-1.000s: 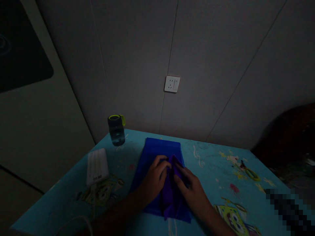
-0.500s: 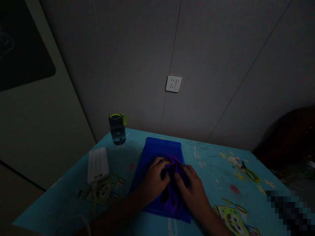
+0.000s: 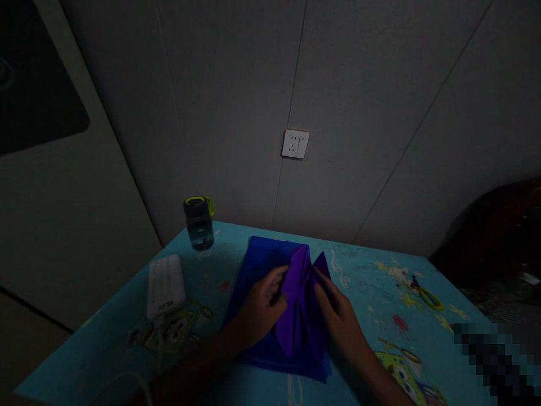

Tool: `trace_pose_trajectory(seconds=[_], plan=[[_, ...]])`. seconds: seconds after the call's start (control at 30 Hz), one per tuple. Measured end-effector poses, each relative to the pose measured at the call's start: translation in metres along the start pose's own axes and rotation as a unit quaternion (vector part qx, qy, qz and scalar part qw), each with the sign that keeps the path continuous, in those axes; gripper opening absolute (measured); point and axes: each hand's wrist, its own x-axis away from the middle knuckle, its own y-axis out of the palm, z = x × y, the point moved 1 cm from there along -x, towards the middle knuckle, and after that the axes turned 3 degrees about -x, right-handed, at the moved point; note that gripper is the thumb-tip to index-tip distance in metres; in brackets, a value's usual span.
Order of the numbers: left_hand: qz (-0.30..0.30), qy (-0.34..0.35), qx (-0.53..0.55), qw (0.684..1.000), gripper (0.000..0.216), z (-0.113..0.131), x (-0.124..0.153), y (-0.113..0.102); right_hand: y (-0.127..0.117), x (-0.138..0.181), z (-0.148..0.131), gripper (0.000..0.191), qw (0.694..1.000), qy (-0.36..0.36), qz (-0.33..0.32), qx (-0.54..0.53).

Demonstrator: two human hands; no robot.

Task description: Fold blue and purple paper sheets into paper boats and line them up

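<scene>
A folded sheet of purple paper (image 3: 291,310) stands in pleats with pointed upper corners, between my two hands. My left hand (image 3: 264,304) pinches its left side, thumb towards me and fingers behind. My right hand (image 3: 336,307) grips the right flap between thumb and fingers. Beneath the purple paper lie flat blue sheets (image 3: 264,254), partly covered by my hands and the folds. The light is dim, so the inner folds are hard to make out.
On the patterned blue tabletop (image 3: 359,276), a white power bank (image 3: 166,286) with a cable lies at left. Behind it stands a dark water bottle (image 3: 199,224). Yellow-handled scissors (image 3: 429,296) lie at right. A wall with a socket (image 3: 295,144) rises behind the table.
The purple paper has been raised and spread, its folds now showing broad faces and two points. My hands have moved slightly apart while staying on it. The view has shifted a little.
</scene>
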Motion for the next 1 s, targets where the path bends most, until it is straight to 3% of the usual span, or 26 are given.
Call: trace_pose_trajectory(seconds=[0.2, 0.33, 0.43, 0.5, 0.63, 0.73, 0.87, 1.0], plan=[[0.016, -0.092, 0.190, 0.977, 0.045, 0.002, -0.006, -0.015, 0.001, -0.003, 0.003, 0.055, 0.990, 0.063, 0.024, -0.123], [0.004, -0.098, 0.265, 0.959, 0.044, 0.006, -0.004, -0.014, -0.001, -0.003, 0.001, 0.070, 0.970, 0.093, -0.027, -0.224], [-0.010, -0.092, 0.290, 0.953, 0.042, 0.006, -0.003, -0.012, -0.001, -0.001, -0.005, 0.054, 0.972, 0.103, -0.070, -0.202], [-0.004, -0.095, 0.291, 0.952, 0.043, 0.005, -0.003, -0.013, -0.002, -0.001, -0.008, 0.055, 0.980, 0.064, -0.063, -0.176], [0.007, -0.104, 0.288, 0.952, 0.059, 0.002, -0.005, -0.014, -0.003, -0.001, -0.008, 0.091, 0.994, -0.030, -0.017, -0.101], [-0.023, -0.089, 0.279, 0.956, 0.055, -0.003, -0.005, -0.013, -0.007, -0.004, -0.003, 0.100, 0.998, -0.064, -0.015, -0.023], [0.004, -0.089, 0.253, 0.963, 0.050, -0.007, -0.003, -0.013, -0.012, -0.008, 0.005, 0.101, 0.998, -0.053, -0.003, 0.020], [0.041, -0.132, 0.249, 0.959, 0.051, -0.004, -0.001, -0.014, -0.011, -0.009, 0.007, 0.087, 0.999, -0.021, 0.003, -0.048]])
